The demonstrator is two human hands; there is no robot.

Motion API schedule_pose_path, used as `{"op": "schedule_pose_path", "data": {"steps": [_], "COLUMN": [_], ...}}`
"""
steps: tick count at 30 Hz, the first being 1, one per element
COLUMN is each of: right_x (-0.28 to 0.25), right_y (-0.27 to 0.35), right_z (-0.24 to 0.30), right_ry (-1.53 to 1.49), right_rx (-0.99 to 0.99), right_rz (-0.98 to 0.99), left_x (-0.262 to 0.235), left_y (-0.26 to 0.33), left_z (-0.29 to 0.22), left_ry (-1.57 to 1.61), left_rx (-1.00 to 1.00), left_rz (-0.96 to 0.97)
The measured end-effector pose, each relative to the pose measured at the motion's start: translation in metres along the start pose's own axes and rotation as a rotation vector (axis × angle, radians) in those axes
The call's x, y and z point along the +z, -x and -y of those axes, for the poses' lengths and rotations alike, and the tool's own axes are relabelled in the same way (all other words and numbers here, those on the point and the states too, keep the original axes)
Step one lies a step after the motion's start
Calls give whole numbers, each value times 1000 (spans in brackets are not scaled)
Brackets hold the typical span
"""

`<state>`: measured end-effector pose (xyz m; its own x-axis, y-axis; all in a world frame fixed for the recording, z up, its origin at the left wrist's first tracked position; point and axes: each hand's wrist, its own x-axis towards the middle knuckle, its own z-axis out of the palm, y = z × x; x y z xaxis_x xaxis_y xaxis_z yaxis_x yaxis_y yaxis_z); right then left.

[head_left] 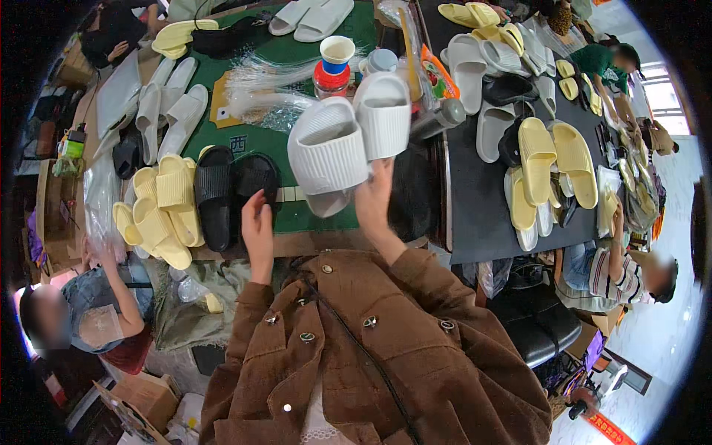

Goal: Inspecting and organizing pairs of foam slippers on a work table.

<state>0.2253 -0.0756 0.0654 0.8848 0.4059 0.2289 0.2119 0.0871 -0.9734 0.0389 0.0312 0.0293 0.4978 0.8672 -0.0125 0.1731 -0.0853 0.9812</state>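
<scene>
Raised above the near edge of a green mat (282, 55): a pair of white ribbed slides (348, 141), clamped together in the right hand (373, 196), soles outward, straps side by side. Left hand (257, 222) free, fingers loosely spread, hovering just beside black slides (233, 189) near yellow slides (159, 211). Little bare room on the mat; cup (337, 52) and jar (331, 80) close behind. Dark table (475, 215) at right, crowded with more slides.
</scene>
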Motion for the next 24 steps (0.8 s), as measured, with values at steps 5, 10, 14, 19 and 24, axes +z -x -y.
{"op": "schedule_pose_path", "data": {"steps": [5, 10, 14, 19, 24], "right_x": [11, -5, -23, -29, -36], "right_y": [51, 66, 45, 9, 32], "right_z": [-31, -47, -70, -129, -144], "right_ry": [-73, -179, 63, 705, 782], "right_rx": [754, 1099, 785, 85, 439], "right_rz": [152, 277, 320, 310, 713], "left_x": [17, 14, 13, 20, 27], "left_y": [17, 23, 19, 10, -1], "left_z": [23, 56, 69, 84, 99], "left_ry": [-133, -300, -328, -422, -434], "left_rx": [-106, -258, -184, -139, -143], "left_rz": [60, 274, 298, 290, 281]}}
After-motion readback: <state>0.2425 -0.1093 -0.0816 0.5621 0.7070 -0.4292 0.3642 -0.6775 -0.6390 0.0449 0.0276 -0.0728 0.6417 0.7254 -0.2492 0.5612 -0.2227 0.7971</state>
